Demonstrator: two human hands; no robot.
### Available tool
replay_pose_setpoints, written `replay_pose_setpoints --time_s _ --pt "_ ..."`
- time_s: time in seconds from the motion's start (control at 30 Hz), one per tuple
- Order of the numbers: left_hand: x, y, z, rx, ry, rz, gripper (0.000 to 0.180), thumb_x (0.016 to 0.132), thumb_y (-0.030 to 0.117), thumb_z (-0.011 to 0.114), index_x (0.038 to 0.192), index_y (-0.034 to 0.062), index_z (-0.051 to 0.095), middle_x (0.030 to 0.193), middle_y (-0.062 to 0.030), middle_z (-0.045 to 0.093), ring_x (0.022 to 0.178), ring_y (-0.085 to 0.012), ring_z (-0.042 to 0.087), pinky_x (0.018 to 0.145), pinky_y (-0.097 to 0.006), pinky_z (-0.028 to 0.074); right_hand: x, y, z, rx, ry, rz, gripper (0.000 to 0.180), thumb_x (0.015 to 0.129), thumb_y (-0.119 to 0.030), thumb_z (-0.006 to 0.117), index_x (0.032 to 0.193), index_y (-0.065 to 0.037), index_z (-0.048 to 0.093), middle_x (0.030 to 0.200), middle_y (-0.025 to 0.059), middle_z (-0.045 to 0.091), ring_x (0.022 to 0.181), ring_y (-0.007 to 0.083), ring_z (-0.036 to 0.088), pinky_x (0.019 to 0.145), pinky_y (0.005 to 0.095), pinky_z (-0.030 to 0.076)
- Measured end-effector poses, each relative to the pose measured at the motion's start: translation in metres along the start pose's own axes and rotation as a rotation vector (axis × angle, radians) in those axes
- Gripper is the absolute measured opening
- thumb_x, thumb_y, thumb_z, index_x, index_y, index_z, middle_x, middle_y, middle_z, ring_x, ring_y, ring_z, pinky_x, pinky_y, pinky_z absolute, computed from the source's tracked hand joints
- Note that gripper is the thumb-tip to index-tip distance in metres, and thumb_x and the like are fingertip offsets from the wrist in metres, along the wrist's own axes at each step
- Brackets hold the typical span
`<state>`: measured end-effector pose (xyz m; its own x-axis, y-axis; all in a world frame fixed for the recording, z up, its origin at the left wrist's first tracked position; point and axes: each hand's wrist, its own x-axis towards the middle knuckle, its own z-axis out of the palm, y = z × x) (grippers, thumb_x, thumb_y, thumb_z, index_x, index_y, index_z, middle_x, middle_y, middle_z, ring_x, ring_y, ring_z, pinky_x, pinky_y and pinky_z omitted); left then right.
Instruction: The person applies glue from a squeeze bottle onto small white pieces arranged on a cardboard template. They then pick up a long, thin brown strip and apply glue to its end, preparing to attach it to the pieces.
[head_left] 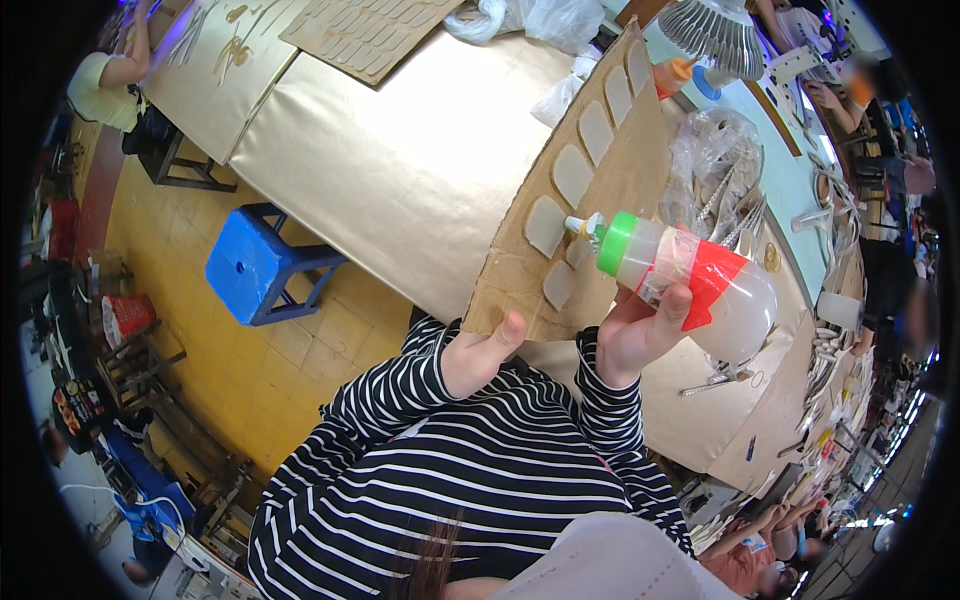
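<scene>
Here, squeeze bottle (690, 280) in right hand (640, 335); left hand (480, 355) seemingly gripping cardboard sheet (620, 170)

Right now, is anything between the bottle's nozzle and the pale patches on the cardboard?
Nothing visible. The right hand holds the bottle with its nozzle right at the patches on the cardboard, which the left hand steadies at its lower edge.

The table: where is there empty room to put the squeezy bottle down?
The widest bare patch of the gold table lies left of the cardboard sheet, between the blue stool side and the plastic bags at the far edge. Right of the squeeze bottle, tools and a clear bag crowd it.
</scene>
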<state>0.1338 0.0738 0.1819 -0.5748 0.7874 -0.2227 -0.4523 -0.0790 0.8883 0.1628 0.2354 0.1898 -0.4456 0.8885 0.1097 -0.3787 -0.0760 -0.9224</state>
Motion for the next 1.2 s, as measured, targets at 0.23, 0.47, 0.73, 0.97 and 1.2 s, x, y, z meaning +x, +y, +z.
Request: replay_pose_setpoints --time_s 0.23,0.47,0.73,0.97,1.2 --pt "0.0 -0.001 -0.001 0.002 0.0 -0.014 0.06 0.096 0.044 0.036 0.134 -0.003 0.03 0.127 -0.0118 0.041 0.115 -0.0199 0.038 0.097 -0.03 0.029 -0.01 -0.005 -0.002 0.008 -0.019 0.056 0.075 0.069 -0.047 0.074 0.118 0.002 0.047 0.102 0.0121 0.058 0.071 0.0148 0.059 0.044 0.0215 0.044" --pt "-0.001 -0.001 0.0 0.03 -0.041 -0.006 0.062 0.096 0.043 0.036 0.137 -0.0035 0.026 0.135 -0.0147 0.038 0.125 -0.0232 0.036 0.105 -0.032 0.026 -0.004 -0.004 0.001 0.0 -0.009 0.008 0.075 0.07 -0.048 0.073 0.118 0.003 0.048 0.1 0.0108 0.058 0.068 0.0143 0.059 0.045 0.0207 0.044" --pt "0.001 -0.001 -0.003 0.08 -0.052 0.006 0.063 0.096 0.043 0.036 0.137 -0.0036 0.025 0.134 -0.0151 0.039 0.125 -0.0234 0.037 0.105 -0.032 0.027 -0.015 -0.005 0.003 0.023 0.008 -0.01 0.076 0.069 -0.047 0.075 0.121 0.001 0.046 0.106 0.0128 0.056 0.077 0.0162 0.059 0.048 0.0223 0.046" --pt "0.001 -0.003 0.002 0.074 -0.072 0.052 0.063 0.096 0.044 0.035 0.137 -0.0029 0.026 0.134 -0.0146 0.039 0.125 -0.0233 0.037 0.105 -0.033 0.027 -0.01 -0.006 0.002 0.026 0.008 0.015 0.077 0.068 -0.045 0.076 0.122 0.0 0.044 0.112 0.0139 0.054 0.092 0.0212 0.058 0.073 0.0328 0.052" --pt "-0.001 -0.006 0.002 0.072 -0.071 0.046 0.063 0.096 0.045 0.035 0.137 -0.0022 0.026 0.135 -0.0141 0.038 0.125 -0.0234 0.037 0.105 -0.033 0.027 -0.018 -0.011 -0.002 0.058 -0.038 0.021 0.078 0.069 -0.042 0.076 0.125 -0.002 0.041 0.118 0.0149 0.05 0.102 0.0242 0.055 0.083 0.0385 0.051"
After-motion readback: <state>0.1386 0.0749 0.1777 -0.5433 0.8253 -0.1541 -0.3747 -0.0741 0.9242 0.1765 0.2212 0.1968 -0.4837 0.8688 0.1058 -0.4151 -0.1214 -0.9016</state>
